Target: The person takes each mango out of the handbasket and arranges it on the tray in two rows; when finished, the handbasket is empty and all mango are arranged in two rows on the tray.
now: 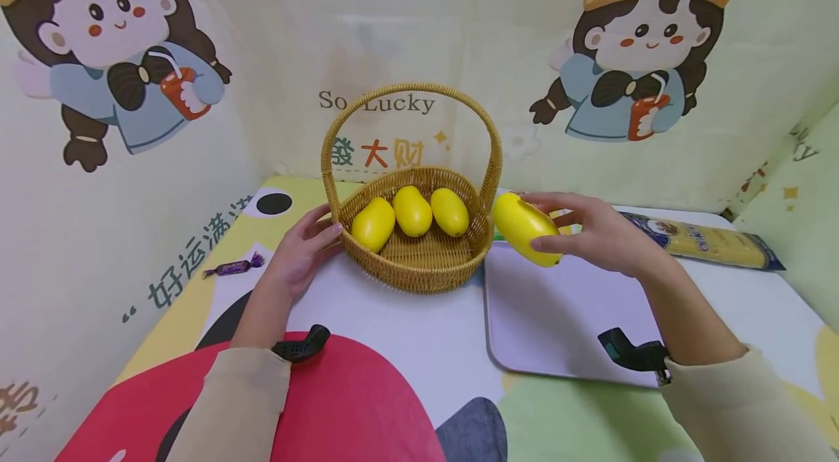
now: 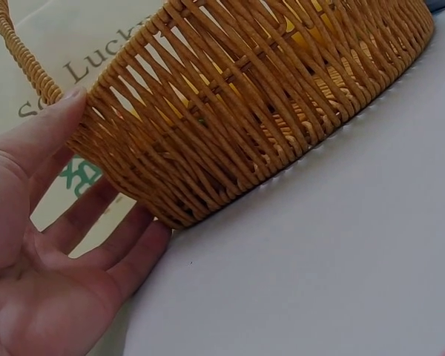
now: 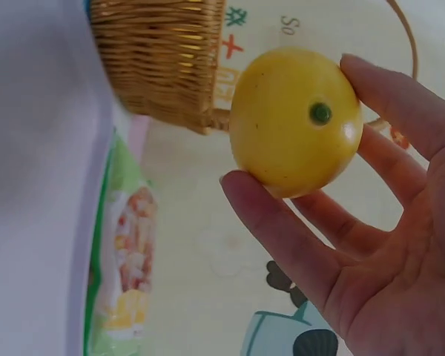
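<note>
— Golden-brown woven wicker basket with a tall arched handle: why touched?
— Probably for steadiness: left hand against its left side, fingers apart.
— And to the right?
— Rectangular lavender tray.
— Smaller?
— Smooth yellow oval fruit, just right of the basket, clamped in the right hand between thumb and fingers, presumably against slipping. Three similar fruits inside the basket.
</note>
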Tool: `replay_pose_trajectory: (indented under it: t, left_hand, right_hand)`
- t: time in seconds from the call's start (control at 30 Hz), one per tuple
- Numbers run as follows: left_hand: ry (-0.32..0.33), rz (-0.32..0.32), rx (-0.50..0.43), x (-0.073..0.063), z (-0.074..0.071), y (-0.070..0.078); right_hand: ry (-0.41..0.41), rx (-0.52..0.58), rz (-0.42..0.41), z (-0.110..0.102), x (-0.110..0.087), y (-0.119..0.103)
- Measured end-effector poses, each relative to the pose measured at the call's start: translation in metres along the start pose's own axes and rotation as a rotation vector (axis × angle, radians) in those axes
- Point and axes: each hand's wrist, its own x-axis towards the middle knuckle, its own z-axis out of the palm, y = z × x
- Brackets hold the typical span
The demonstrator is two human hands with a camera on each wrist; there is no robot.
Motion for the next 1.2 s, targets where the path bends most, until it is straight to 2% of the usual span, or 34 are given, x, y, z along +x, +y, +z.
replay_pose_trajectory:
  t: [0.27,0.5,0.7,0.87,1.07,1.2]
  left_hand:
    - [0.002,0.005,-0.001,-0.003,0.001,-0.001]
    - [0.012,0.003,0.005,-0.001,0.001,-0.003]
    - [0.004,0.007,0.017,-0.002,0.001,-0.001]
    - [0.0,0.002,0.016,-0.004,0.001,-0.002]
    - [0.002,0.01,0.021,-0.003,0.001,-0.003]
    - [0.009,0.01,0.034,-0.002,0.001,-0.004]
  right_hand:
    - [0.032,-0.015,0.097,0.015,-0.004,0.009]
    - [-0.007,0.028,0.153,0.027,-0.004,0.017]
    - [-0.068,-0.005,0.111,0.042,-0.001,0.024]
    - [-0.074,-0.066,0.038,0.052,0.003,0.03]
    - [-0.105,-0.092,0.024,0.057,0.006,0.032]
    - [-0.097,-0.144,0.017,0.059,0.006,0.03]
